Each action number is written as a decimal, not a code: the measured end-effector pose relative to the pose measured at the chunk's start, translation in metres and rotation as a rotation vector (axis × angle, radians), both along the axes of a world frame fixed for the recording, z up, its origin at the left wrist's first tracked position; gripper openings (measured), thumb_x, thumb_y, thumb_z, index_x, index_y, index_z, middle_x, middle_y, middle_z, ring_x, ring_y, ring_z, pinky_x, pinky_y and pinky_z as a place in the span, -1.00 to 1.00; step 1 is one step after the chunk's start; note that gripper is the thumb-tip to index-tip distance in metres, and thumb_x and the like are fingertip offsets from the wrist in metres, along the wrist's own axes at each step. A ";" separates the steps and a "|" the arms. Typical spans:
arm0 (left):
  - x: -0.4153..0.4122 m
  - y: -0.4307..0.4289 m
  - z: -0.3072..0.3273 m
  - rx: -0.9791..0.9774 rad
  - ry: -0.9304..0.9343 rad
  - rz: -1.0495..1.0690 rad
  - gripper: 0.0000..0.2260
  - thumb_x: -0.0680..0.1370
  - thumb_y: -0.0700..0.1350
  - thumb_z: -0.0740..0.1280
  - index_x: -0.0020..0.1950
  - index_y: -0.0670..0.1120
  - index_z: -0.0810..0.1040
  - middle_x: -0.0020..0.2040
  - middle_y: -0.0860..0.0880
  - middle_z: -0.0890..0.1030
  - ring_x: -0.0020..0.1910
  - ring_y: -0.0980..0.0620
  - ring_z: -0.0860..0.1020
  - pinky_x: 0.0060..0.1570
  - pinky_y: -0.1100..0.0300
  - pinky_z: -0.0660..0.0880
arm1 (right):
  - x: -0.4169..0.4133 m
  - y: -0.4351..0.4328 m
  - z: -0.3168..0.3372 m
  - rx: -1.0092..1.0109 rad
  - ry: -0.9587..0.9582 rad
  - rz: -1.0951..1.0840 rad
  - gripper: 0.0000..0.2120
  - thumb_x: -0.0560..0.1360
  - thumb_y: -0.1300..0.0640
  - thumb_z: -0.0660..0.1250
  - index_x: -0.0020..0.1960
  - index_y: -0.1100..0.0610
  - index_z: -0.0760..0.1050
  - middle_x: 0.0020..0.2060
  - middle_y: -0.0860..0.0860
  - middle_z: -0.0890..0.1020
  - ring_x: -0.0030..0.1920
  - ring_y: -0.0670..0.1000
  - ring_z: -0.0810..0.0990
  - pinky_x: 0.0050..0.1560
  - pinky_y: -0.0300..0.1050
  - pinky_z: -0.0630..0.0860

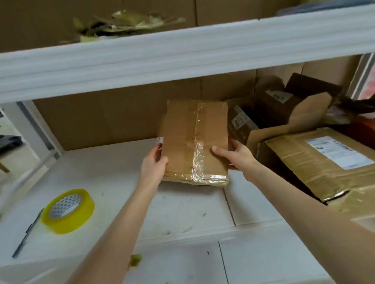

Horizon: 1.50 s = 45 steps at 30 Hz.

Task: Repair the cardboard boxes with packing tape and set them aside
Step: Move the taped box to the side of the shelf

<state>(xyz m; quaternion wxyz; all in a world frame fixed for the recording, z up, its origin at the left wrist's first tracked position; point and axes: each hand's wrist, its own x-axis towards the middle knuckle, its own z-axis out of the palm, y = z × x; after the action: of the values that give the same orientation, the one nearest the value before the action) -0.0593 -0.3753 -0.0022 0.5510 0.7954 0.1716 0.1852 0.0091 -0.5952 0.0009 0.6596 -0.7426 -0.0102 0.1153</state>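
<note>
Both hands grip one small cardboard box (195,141) by its long sides, the left hand (154,164) with its thumb on top at the left edge, the right hand (236,155) with its thumb on top and fingers wrapped round the right edge; held from both sides like this it stays level enough to be checked or carried, and the clear tape along its seam and near end suggests the mending is done and it is being set aside; whether its near edge touches the desk (185,217) I cannot tell; well to the near left of the left hand lie one yellow tape roll (68,211) and one pen (27,232), close for the next repair; just right of the right hand sits one large taped box (325,166); beyond it, at least two open boxes (288,107), the heap too jumbled to count exactly
</note>
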 end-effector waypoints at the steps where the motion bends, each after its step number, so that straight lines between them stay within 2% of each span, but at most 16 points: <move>1: 0.002 -0.013 0.004 0.004 -0.004 0.012 -0.49 0.54 -0.27 0.23 0.48 -0.01 0.32 0.20 0.07 0.53 0.13 0.06 0.54 0.18 0.11 0.48 | 0.003 -0.013 0.005 -0.020 -0.014 0.020 -0.05 0.35 -0.06 0.54 0.56 0.09 0.09 0.36 0.07 0.44 0.24 0.07 0.51 0.06 -0.07 0.57; 4: 0.001 -0.049 0.016 0.050 -0.019 0.037 -0.41 0.54 -0.35 0.20 0.53 0.01 0.21 0.23 0.10 0.48 0.17 0.09 0.48 0.20 0.12 0.48 | 0.008 -0.044 0.018 -0.045 -0.089 0.080 -0.13 0.37 0.03 0.54 0.54 0.02 0.14 0.35 0.02 0.45 0.28 0.09 0.49 0.20 0.08 0.53; 7: 0.001 -0.074 0.028 0.131 -0.076 0.087 -0.41 0.52 -0.40 0.20 0.52 -0.05 0.23 0.31 -0.01 0.48 0.24 0.00 0.48 0.26 0.05 0.45 | 0.012 -0.065 0.030 -0.067 -0.185 0.098 -0.26 0.42 0.15 0.50 0.50 0.01 0.22 0.31 -0.02 0.49 0.26 0.05 0.49 0.26 0.05 0.48; 10: 0.001 -0.089 0.042 0.072 -0.112 0.140 -0.57 0.57 -0.30 0.18 0.44 -0.08 0.31 0.32 -0.08 0.49 0.16 -0.02 0.53 0.25 -0.04 0.46 | 0.017 -0.076 0.039 -0.099 -0.224 0.100 -0.39 0.53 0.33 0.31 0.51 0.01 0.24 0.26 -0.01 0.52 0.17 0.06 0.54 0.09 -0.05 0.52; 12: -0.003 -0.098 0.050 -0.092 -0.127 0.168 -0.65 0.62 -0.17 0.13 0.42 -0.05 0.32 0.30 -0.08 0.49 -0.02 0.04 0.56 0.11 -0.02 0.51 | 0.018 -0.083 0.045 -0.016 -0.134 0.100 -0.46 0.58 0.37 0.16 0.49 -0.01 0.29 0.14 -0.01 0.58 -0.08 0.06 0.61 -0.11 -0.10 0.57; 14: -0.006 -0.103 0.056 -0.237 -0.098 0.157 -0.60 0.65 0.08 0.10 0.46 -0.03 0.29 0.34 -0.11 0.46 0.01 0.00 0.58 0.12 0.01 0.53 | 0.020 -0.089 0.054 0.231 0.062 0.076 -0.59 0.62 0.29 0.14 0.41 0.02 0.39 0.09 0.02 0.59 -0.18 0.04 0.64 -0.21 -0.15 0.62; 16: -0.009 -0.104 0.060 -0.351 -0.043 0.111 -0.36 0.56 0.33 0.04 0.50 -0.04 0.26 0.38 -0.11 0.44 0.16 -0.08 0.56 0.24 -0.05 0.47 | 0.023 -0.095 0.058 0.457 0.205 0.065 -0.69 0.62 0.05 0.21 0.33 0.10 0.44 0.17 0.11 0.58 0.01 0.12 0.64 -0.07 -0.06 0.65; 18: -0.010 -0.102 0.066 -0.488 -0.022 0.021 -0.15 0.39 0.46 0.02 0.51 -0.07 0.24 0.41 -0.15 0.41 0.28 -0.14 0.49 0.30 -0.13 0.39 | 0.029 -0.103 0.057 0.543 0.239 0.135 -0.40 0.51 -0.25 0.26 0.35 0.17 0.41 0.22 0.14 0.56 0.19 0.16 0.56 0.13 0.02 0.59; 20: -0.010 -0.099 0.070 -0.567 -0.015 -0.073 -0.07 0.29 0.48 0.06 0.52 -0.05 0.23 0.43 -0.13 0.38 0.33 -0.18 0.43 0.32 -0.23 0.31 | 0.032 -0.109 0.056 0.515 0.220 0.207 -0.15 0.33 -0.38 0.32 0.42 0.16 0.37 0.28 0.15 0.52 0.27 0.17 0.51 0.24 0.06 0.52; 23: -0.008 -0.100 0.072 -0.534 0.005 -0.127 -0.18 0.32 0.41 0.19 0.49 0.03 0.28 0.40 -0.03 0.39 0.33 -0.15 0.43 0.27 -0.26 0.31 | 0.036 -0.116 0.052 0.453 0.196 0.273 -0.19 0.27 -0.33 0.39 0.38 0.11 0.42 0.25 0.13 0.55 0.26 0.15 0.52 0.26 0.03 0.51; 27: -0.006 -0.091 0.057 -0.431 -0.007 -0.118 -0.58 0.59 0.12 0.22 0.44 0.09 0.34 0.30 -0.02 0.52 0.27 -0.07 0.50 0.30 -0.10 0.37 | 0.040 -0.119 0.046 0.428 0.200 0.269 -0.47 0.41 -0.08 0.43 0.30 0.13 0.48 0.20 0.11 0.60 0.21 0.13 0.56 0.24 0.00 0.51; 30: -0.008 -0.083 0.041 -0.297 -0.033 -0.088 -0.56 0.62 -0.12 0.20 0.50 0.09 0.26 0.29 0.03 0.54 0.23 0.02 0.52 0.28 0.02 0.39 | 0.039 -0.115 0.047 0.333 0.173 0.284 -0.65 0.54 0.15 0.35 0.31 0.10 0.46 0.18 0.10 0.60 0.18 0.11 0.57 0.22 0.02 0.51; 35: -0.012 -0.096 0.012 -0.021 -0.006 0.064 -0.51 0.54 -0.40 0.22 0.44 -0.07 0.37 0.24 0.04 0.54 0.13 0.13 0.51 0.17 0.21 0.42 | 0.026 -0.094 0.041 -0.136 0.059 0.169 -0.80 0.56 0.37 0.23 0.08 0.15 0.51 0.02 0.11 0.61 0.02 0.08 0.60 0.12 -0.01 0.57; 39: -0.009 -0.105 -0.006 0.064 0.199 0.210 -0.66 0.54 -0.29 0.25 0.31 -0.12 0.45 0.18 -0.09 0.58 0.08 -0.04 0.54 0.10 0.10 0.47 | 0.019 -0.085 0.037 -0.073 0.177 0.097 -0.84 0.64 0.22 0.16 0.11 0.24 0.49 0.00 0.18 0.62 -0.04 0.12 0.62 -0.02 -0.01 0.60; 43: -0.018 -0.111 -0.010 -0.349 0.147 0.200 -0.82 0.54 -0.06 0.33 0.11 -0.03 0.46 0.01 0.01 0.57 -0.06 0.06 0.53 -0.11 0.18 0.44 | 0.023 -0.089 0.039 -0.023 0.146 0.063 -0.55 0.56 -0.17 0.26 0.22 0.17 0.43 -0.07 0.09 0.61 -0.06 0.10 0.60 -0.02 -0.01 0.58; 45: -0.021 -0.111 -0.010 -0.516 0.097 0.247 -0.81 0.52 0.10 0.33 0.04 0.03 0.49 -0.01 0.01 0.58 -0.03 0.06 0.55 -0.11 0.14 0.47 | 0.025 -0.087 0.038 -0.086 0.145 0.077 -0.33 0.44 -0.31 0.33 0.33 0.14 0.36 0.08 0.10 0.58 0.08 0.16 0.57 0.01 0.03 0.52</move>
<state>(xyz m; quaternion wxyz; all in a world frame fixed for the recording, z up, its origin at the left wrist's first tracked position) -0.0800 -0.4860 -0.0122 0.6997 0.6099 0.3345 0.1629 0.0337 -0.6825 0.0394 0.6214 -0.7589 0.0139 0.1941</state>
